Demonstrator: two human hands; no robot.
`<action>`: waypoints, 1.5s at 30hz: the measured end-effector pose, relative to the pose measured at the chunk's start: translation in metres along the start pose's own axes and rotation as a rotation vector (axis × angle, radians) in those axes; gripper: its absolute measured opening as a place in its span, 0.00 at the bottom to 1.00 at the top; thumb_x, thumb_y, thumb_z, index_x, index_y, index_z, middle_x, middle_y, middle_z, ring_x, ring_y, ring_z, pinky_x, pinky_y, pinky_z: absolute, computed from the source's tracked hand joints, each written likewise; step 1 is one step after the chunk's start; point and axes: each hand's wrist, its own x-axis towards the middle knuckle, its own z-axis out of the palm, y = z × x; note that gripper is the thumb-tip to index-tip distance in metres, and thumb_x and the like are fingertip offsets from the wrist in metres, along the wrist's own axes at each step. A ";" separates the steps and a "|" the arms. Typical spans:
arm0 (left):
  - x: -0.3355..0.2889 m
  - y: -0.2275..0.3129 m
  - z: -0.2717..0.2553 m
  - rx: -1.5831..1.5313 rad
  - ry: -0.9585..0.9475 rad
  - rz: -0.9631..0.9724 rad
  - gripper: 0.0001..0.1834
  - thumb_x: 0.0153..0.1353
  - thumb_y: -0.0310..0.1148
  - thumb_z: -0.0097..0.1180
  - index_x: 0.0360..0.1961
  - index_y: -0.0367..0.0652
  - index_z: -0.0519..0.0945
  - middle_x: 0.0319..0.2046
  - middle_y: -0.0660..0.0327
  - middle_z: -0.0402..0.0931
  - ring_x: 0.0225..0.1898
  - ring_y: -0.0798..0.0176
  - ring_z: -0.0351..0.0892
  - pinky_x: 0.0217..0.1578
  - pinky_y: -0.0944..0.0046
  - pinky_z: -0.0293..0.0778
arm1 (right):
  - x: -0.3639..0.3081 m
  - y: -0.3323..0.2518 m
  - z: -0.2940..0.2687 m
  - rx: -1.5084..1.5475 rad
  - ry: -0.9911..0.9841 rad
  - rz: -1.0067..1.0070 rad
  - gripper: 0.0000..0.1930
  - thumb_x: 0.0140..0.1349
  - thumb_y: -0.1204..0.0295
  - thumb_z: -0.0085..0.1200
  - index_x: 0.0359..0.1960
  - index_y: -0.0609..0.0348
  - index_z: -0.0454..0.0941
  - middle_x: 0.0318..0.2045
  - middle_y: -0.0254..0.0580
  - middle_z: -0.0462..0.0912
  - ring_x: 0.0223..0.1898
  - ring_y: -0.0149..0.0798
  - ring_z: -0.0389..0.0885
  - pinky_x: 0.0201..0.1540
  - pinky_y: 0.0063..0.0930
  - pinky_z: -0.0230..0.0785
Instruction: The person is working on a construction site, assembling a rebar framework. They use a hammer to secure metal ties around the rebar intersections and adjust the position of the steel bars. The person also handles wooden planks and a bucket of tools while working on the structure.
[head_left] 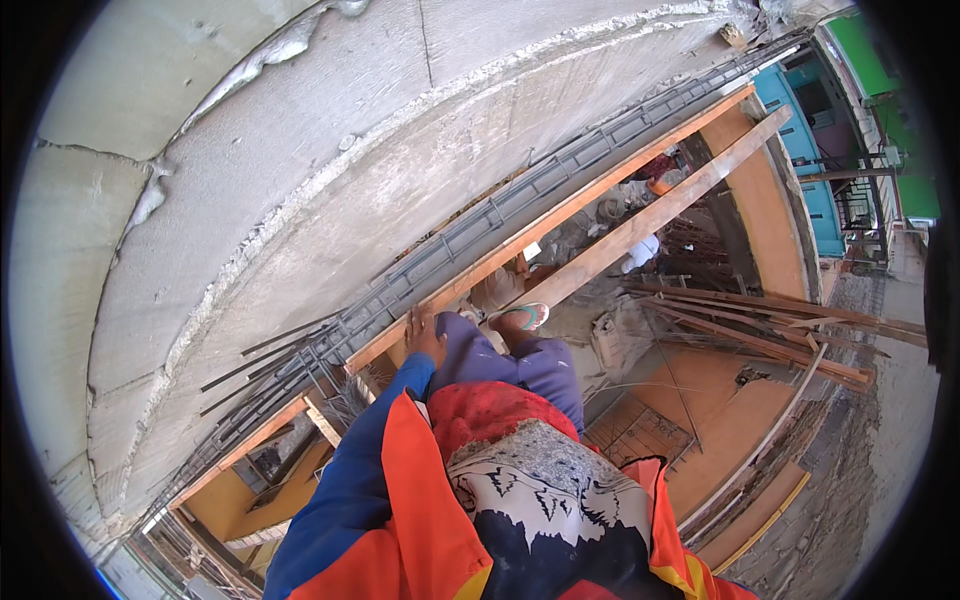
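From the head view we count one of our two hands: the left hand (425,337), its fingers laid on one long orange-brown board (600,194). We cannot tell how far the palm is open or whether it grips the board or only rests on it. The right hand is out of sight, so we cannot say what it does or holds.

The board slants up toward the upper right, just beside one rebar cage (490,213) that runs along a grey concrete wall (300,200). The cage's bars overlap too closely for us to count. One paler plank (680,195) lies across the gap on the board's other side. At its lower end we see one foot (513,322) in one sandal (540,313), white and teal; our knees in purple trousers (545,375) partly cover the rest.

Below, we make out one white rounded thing (640,253), half covered by the plank, and one small orange thing (658,187); both are too unclear to name. At the right, several loose timbers (790,335) overlap, so their number stays uncertain. One wire mesh (645,435) is partly hidden by our orange jacket (425,490). The dark rim cuts off one turquoise panel (822,200) and the green surfaces (862,55) near it.
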 end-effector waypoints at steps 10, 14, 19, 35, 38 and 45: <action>-0.019 -0.028 0.003 -0.016 -0.046 -0.020 0.44 0.60 0.38 0.61 0.74 0.46 0.54 0.76 0.40 0.33 0.77 0.34 0.32 0.74 0.45 0.46 | -0.005 -0.039 -0.005 -0.262 -0.047 -0.113 0.11 0.71 0.64 0.51 0.43 0.61 0.74 0.34 0.45 0.83 0.30 0.38 0.83 0.30 0.30 0.77; -0.020 -0.044 0.006 -0.063 -0.049 0.046 0.44 0.60 0.38 0.61 0.74 0.46 0.55 0.76 0.40 0.32 0.77 0.34 0.32 0.74 0.44 0.46 | -0.002 -0.062 -0.002 -0.372 -0.064 -0.166 0.11 0.71 0.64 0.51 0.43 0.61 0.74 0.34 0.45 0.84 0.30 0.37 0.83 0.30 0.30 0.77; -0.020 -0.042 -0.001 -0.130 -0.063 0.057 0.42 0.60 0.39 0.60 0.74 0.45 0.56 0.77 0.40 0.33 0.77 0.36 0.32 0.74 0.46 0.47 | 0.005 -0.093 0.005 -0.485 -0.078 -0.252 0.12 0.71 0.64 0.51 0.44 0.62 0.74 0.34 0.45 0.84 0.30 0.37 0.84 0.30 0.30 0.77; -0.105 -0.073 0.023 -0.624 0.093 -0.069 0.28 0.64 0.44 0.55 0.63 0.44 0.74 0.56 0.46 0.78 0.59 0.44 0.77 0.60 0.51 0.71 | 0.033 -0.186 0.017 -0.749 -0.167 -0.463 0.13 0.72 0.64 0.50 0.45 0.62 0.75 0.34 0.45 0.84 0.30 0.36 0.84 0.30 0.29 0.78; -0.127 -0.070 0.021 -0.661 0.167 -0.184 0.25 0.64 0.45 0.56 0.59 0.44 0.78 0.54 0.48 0.80 0.56 0.45 0.79 0.58 0.52 0.72 | 0.038 -0.198 0.016 -0.782 -0.177 -0.485 0.13 0.72 0.64 0.50 0.45 0.63 0.75 0.34 0.45 0.85 0.30 0.36 0.84 0.30 0.29 0.78; -0.142 -0.061 0.016 -0.576 0.177 -0.333 0.24 0.64 0.48 0.56 0.56 0.44 0.80 0.52 0.49 0.81 0.54 0.46 0.81 0.55 0.52 0.75 | 0.049 -0.229 0.017 -0.851 -0.217 -0.529 0.13 0.72 0.64 0.49 0.45 0.63 0.75 0.34 0.45 0.85 0.30 0.36 0.84 0.30 0.29 0.78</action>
